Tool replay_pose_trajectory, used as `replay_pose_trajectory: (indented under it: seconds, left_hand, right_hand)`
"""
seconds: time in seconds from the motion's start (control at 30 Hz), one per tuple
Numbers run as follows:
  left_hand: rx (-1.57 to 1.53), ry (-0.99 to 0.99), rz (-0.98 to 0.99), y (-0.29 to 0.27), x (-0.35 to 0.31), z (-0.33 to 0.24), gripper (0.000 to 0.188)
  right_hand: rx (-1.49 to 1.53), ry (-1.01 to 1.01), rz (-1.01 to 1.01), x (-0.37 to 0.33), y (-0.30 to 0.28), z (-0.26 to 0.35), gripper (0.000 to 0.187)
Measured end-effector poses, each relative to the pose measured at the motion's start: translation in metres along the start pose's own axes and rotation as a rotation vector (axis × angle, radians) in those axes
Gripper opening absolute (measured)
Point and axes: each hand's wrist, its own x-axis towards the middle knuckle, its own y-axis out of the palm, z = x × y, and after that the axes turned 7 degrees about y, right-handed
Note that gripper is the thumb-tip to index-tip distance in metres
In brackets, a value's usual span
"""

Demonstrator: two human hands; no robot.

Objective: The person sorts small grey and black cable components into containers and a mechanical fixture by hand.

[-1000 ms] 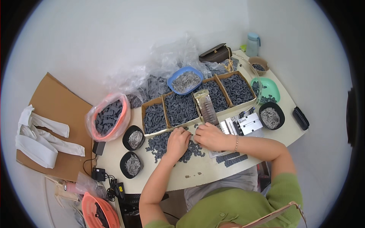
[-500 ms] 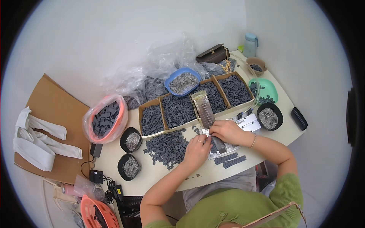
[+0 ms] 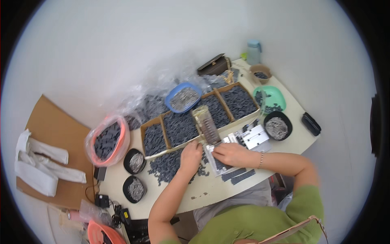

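Observation:
My left hand (image 3: 191, 156) is at the right side of a heap of small dark grey plastic pieces (image 3: 165, 166), against the front wall of a divided cardboard box. Its fingers are bunched together; whatever is between them is too small to make out. My right hand (image 3: 233, 154) rests on a silver metal jig (image 3: 220, 172), fingers curled and pressed at its left part, hiding what they grip. Behind these fingers a clear-covered slotted metal block (image 3: 209, 129) leans toward the box. Joined strips of grey pieces (image 3: 243, 176) lie in front of the jig.
The cardboard box (image 3: 162, 153) holds grey pieces in several compartments. A blue bowl (image 3: 183, 97) of metal pins sits on it. Black bowls (image 3: 135, 161) of pins stand left, another black bowl (image 3: 278, 125) right, near a green tray (image 3: 276, 97). A bagged pink basket (image 3: 107, 140) stands far left.
My left hand has left the jig and moved left to the heap of grey pieces. My right hand stays on the jig. The whole view has shifted and turned slightly.

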Motion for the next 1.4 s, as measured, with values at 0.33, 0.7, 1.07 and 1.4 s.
replay_pose_trajectory:
  seconds: [0.33,0.7,1.07,1.4]
  left_hand:
    - [-0.333,-0.248,0.029,-0.016,-0.021,0.015,0.019]
    - [-0.236,-0.096,-0.168,-0.009,-0.019,0.002,0.007]
    - [-0.057,0.076,-0.226,0.009,0.006,-0.034,0.018]
    - [0.026,0.042,-0.154,-0.009,-0.014,-0.049,0.027]
  right_hand:
    - [-0.115,-0.076,0.013,0.0,0.01,0.001,0.022]
    - [-0.222,0.9,-0.064,-0.053,-0.107,-0.132,0.024]
    - [-0.402,0.97,0.306,-0.106,-0.095,-0.195,0.026]
    - [0.396,0.735,0.029,-0.006,-0.078,-0.076,0.008]
